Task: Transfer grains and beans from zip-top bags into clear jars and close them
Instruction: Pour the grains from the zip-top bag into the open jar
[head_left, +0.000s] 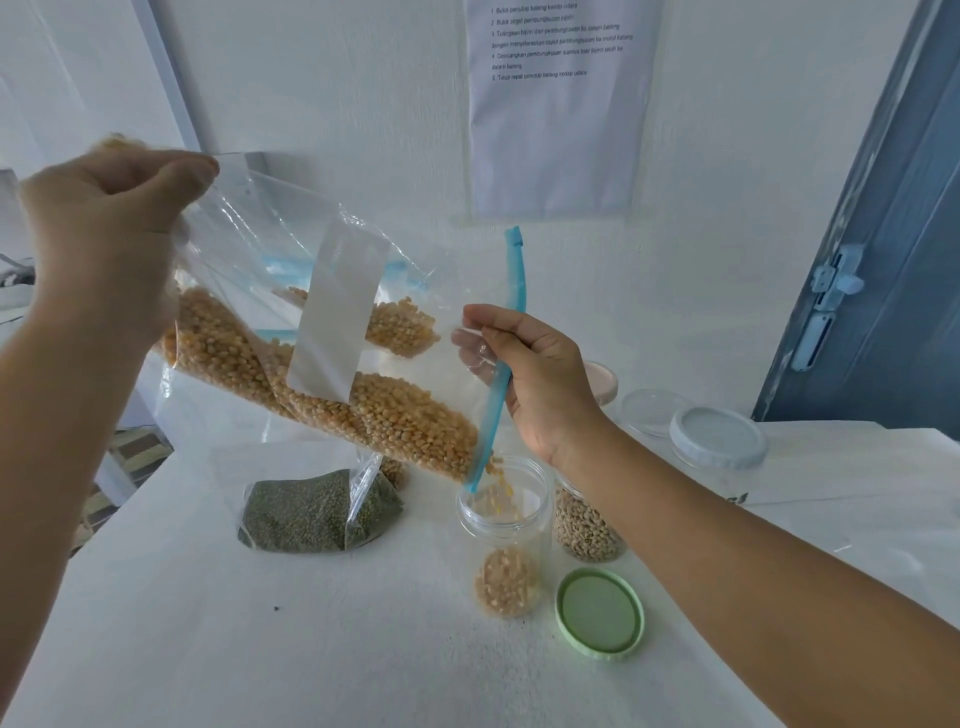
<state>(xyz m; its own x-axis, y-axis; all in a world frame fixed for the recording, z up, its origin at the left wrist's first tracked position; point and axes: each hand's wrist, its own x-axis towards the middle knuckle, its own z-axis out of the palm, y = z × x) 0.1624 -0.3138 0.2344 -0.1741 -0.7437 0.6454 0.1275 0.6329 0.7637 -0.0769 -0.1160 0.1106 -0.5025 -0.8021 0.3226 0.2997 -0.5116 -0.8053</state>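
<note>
1. At the upper left of the frame our left hand (111, 208) pinches the bottom corner of the zip-top bag (291, 291), lifting it so the bag slopes down toward the right.
2. Our right hand (535, 379), right of centre, curls round the bag's mouth with its fingers on the blue zip strip (501, 364), holding the opening spread.
3. The yellow corn kernels (384, 421) lie heaped in the bag's lower side, and some are falling from the low corner of the mouth into the open clear jar (504, 535) just below it.
4. That jar stands on the white worktop (260, 649) at lower centre, with a shallow layer of kernels on its bottom.
5. A green lid (600, 613) lies flat on the worktop just right of the jar.
6. Just behind the open jar stands a second jar of pale beans (587, 525), partly hidden by our right wrist.
7. A bag of small green beans (317, 512) lies on the worktop left of the jar.
8. At the right a jar with a white lid (719, 441) stands well apart from these.
9. A printed sheet (561, 104) hangs on the wall at top centre.
</note>
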